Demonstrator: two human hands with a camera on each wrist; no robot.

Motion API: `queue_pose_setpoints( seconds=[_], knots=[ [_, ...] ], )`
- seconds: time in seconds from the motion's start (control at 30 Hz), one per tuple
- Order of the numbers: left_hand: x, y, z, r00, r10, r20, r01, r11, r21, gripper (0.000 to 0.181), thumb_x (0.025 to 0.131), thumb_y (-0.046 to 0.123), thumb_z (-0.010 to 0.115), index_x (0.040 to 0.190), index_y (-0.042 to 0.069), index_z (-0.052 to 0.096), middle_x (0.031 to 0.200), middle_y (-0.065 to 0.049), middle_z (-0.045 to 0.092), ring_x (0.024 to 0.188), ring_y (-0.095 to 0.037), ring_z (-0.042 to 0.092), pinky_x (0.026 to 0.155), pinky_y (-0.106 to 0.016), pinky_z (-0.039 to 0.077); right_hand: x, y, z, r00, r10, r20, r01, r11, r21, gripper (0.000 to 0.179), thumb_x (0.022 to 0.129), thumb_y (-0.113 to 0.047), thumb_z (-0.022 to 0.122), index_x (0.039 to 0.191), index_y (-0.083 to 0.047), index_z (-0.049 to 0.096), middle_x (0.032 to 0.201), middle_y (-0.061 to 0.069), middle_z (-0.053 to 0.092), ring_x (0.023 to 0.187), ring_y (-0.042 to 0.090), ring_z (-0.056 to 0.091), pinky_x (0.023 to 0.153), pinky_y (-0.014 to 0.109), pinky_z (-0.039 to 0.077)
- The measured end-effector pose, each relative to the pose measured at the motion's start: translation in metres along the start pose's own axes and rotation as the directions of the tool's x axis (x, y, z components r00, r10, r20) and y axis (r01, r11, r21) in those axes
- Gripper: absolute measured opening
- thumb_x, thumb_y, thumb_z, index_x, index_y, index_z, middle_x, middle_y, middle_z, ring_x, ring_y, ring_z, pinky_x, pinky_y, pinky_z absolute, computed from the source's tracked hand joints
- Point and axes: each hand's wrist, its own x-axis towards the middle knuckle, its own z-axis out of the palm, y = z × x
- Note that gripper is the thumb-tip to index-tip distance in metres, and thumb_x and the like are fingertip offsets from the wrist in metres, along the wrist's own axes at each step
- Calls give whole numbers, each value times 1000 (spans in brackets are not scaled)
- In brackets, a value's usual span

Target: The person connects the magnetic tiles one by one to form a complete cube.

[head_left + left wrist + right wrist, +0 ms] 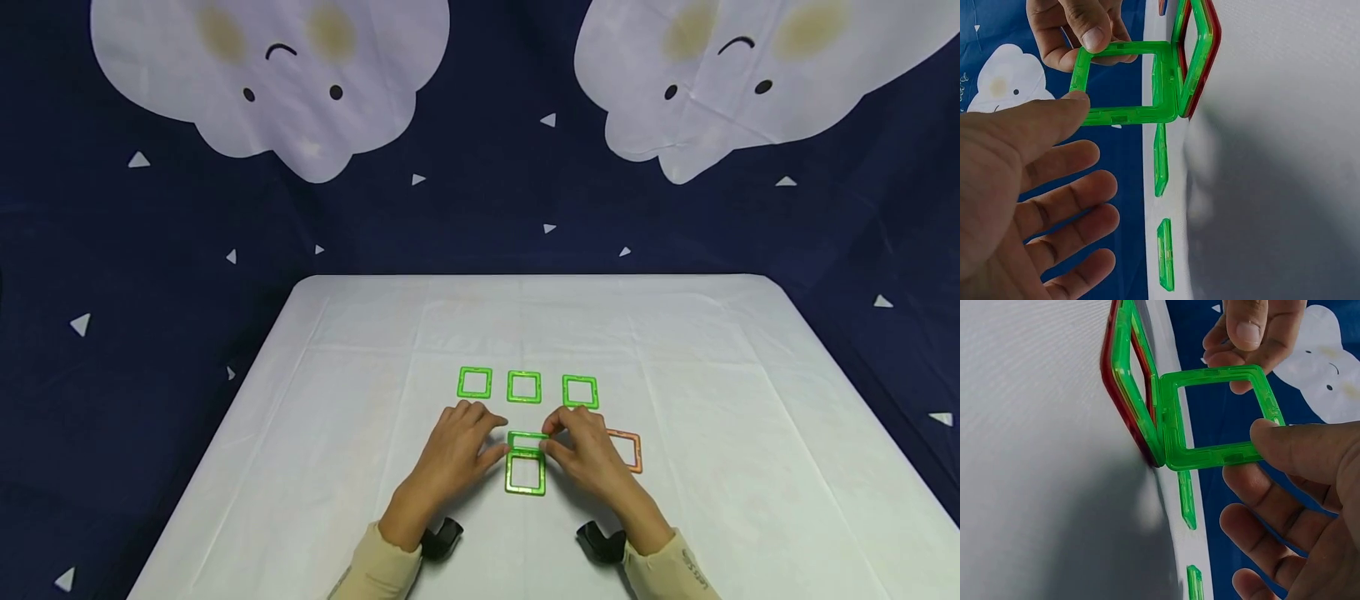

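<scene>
A green see-through magnetic square tile stands on edge at the far side of a flat green square tile. Under that flat tile lies a red square tile, as both wrist views show. My right hand pinches the standing tile's upper corner between thumb and index finger. On the opposite corner rests the thumb of my left hand, its other fingers spread loosely beside the tile.
Three flat green square tiles, left, middle and right, lie in a row farther back on the white table. An orange square tile lies partly hidden behind my right hand. A dark blue cloud-patterned cloth hangs beyond the table.
</scene>
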Motion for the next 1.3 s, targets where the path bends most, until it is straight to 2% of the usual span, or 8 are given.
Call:
queue_pose_setpoints(
  seconds=[0.4, 0.7, 0.97, 1.2, 1.3],
  knots=[
    [9, 1, 2, 999, 43, -11, -44, 998, -53, 23, 80, 33, 73, 98, 18, 70, 87, 8, 63, 85, -10, 57, 74, -27, 45, 0, 0, 1, 1000, 1, -1, -1, 1000, -1, 27, 70, -7, 80, 82, -16, 58, 76, -9, 63, 75, 17, 53, 86, 43, 38],
    [11, 1, 6, 997, 66, -28, -67, 997, -41, 15, 80, 31, 73, 88, 19, 72, 78, 8, 63, 74, -8, 53, 68, -25, 41, 0, 1, 1, 1000, 12, -3, -12, 1000, 6, 26, 70, -7, 80, 82, -17, 59, 75, -12, 62, 74, 16, 52, 85, 42, 38],
    [12, 1, 7, 997, 71, -35, -72, 997, -29, 10, 81, 28, 72, 84, 19, 71, 75, 11, 62, 70, -7, 50, 66, -24, 39, 0, 0, 0, 1000, 28, 11, -28, 999, 15, 23, 74, -9, 78, 84, -17, 59, 78, -8, 64, 77, 17, 54, 88, 42, 37],
    [12, 2, 7, 998, 58, -28, -59, 998, -24, 10, 82, 29, 72, 84, 19, 72, 74, 11, 62, 69, -7, 51, 66, -24, 39, 0, 3, -1, 1000, -17, -8, 17, 1000, 1, 25, 72, -9, 79, 87, -14, 60, 77, -7, 66, 77, 17, 55, 84, 41, 37],
    [12, 3, 7, 998, 56, -35, -57, 998, -25, 10, 82, 29, 72, 83, 19, 72, 74, 11, 63, 70, -7, 52, 66, -24, 40, 0, 3, -3, 1000, -9, 2, 9, 1000, 5, 23, 73, -11, 79, 89, -12, 62, 77, -8, 66, 78, 15, 55, 85, 40, 36]
  ],
)
